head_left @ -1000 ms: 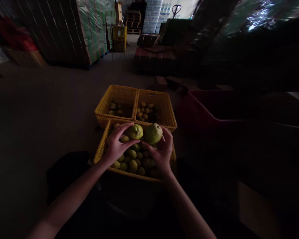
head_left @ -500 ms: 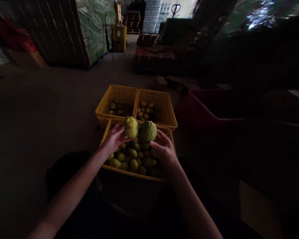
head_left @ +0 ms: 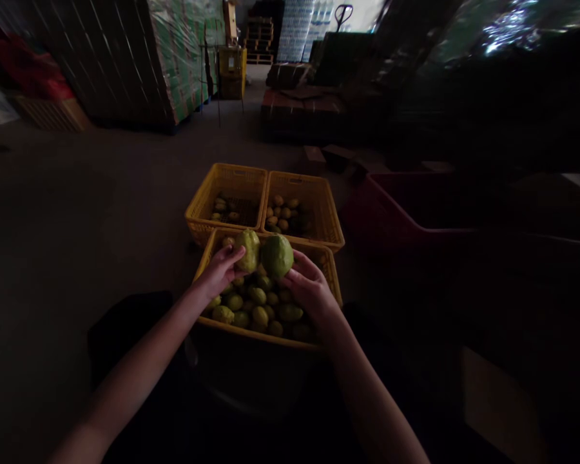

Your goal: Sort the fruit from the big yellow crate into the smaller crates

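Note:
My left hand (head_left: 225,265) grips a yellow-green, bumpy-skinned lemon (head_left: 248,250), thumb on its near side and fingers beneath. Beside it, my right hand (head_left: 312,283) holds a rounder, greener lemon (head_left: 277,256) from the right and below. The two fruits are side by side, almost touching. Both are held above a yellow plastic crate (head_left: 265,336), which contains many smaller green and yellowish lemons (head_left: 258,316). My hands and the held fruits hide part of the crate's far side.
Behind stand two more yellow crates, the left (head_left: 200,193) with a few fruits and the right (head_left: 329,212) with several yellowish ones. A dark red bin (head_left: 401,216) is at right. Wrapped pallet stacks (head_left: 186,71) and flat cardboard (head_left: 497,399) surround the dim floor.
Both fruits have shifted slightly left. The right-hand fruit has been turned, and my right fingers now sit lower around it. My left thumb has come across the front of its fruit.

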A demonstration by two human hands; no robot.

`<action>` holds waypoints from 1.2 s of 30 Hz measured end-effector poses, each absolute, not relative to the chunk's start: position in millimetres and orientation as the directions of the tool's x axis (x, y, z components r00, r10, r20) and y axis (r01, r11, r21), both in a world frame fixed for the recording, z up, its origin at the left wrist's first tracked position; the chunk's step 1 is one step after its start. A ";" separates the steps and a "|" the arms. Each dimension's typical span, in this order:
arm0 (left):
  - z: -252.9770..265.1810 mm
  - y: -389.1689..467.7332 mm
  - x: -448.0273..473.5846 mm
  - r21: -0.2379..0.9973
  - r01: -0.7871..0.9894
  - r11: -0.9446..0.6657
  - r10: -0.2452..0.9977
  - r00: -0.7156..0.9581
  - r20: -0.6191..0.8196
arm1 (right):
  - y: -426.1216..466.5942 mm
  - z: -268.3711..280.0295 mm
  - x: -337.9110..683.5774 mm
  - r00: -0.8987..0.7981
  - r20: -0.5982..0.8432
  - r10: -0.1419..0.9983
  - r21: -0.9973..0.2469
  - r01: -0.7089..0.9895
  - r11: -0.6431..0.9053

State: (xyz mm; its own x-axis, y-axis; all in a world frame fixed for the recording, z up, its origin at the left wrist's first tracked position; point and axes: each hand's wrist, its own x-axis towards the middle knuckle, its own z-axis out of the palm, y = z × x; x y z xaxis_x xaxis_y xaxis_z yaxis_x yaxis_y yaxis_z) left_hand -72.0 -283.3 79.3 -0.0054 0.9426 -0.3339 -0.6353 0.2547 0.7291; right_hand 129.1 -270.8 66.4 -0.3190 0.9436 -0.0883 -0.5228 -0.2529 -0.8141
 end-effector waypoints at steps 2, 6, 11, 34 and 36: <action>79.5 -283.3 -72.2 0.721 -0.646 0.249 0.941 -0.016 -0.339 | -269.6 61.8 127.3 -0.315 -0.108 0.943 -0.798 -0.538 -0.271; 78.4 -284.7 -70.6 0.721 -0.628 0.294 0.936 0.035 -0.351 | -270.1 54.0 122.7 -0.268 -0.163 0.950 -0.811 -0.512 -0.283; 72.6 -286.7 -66.3 0.699 -0.633 0.332 0.925 0.074 -0.372 | -268.6 47.5 122.6 -0.267 -0.159 0.950 -0.800 -0.529 -0.283; 72.5 -279.2 -76.5 0.865 -0.480 0.145 0.980 -0.047 -0.191 | -270.6 56.3 124.4 -0.326 -0.132 0.936 -0.839 -0.465 -0.281; 72.4 -279.2 -74.8 0.855 -0.501 0.135 0.979 -0.068 -0.194 | -273.4 60.6 123.7 -0.340 -0.084 0.937 -0.846 -0.472 -0.247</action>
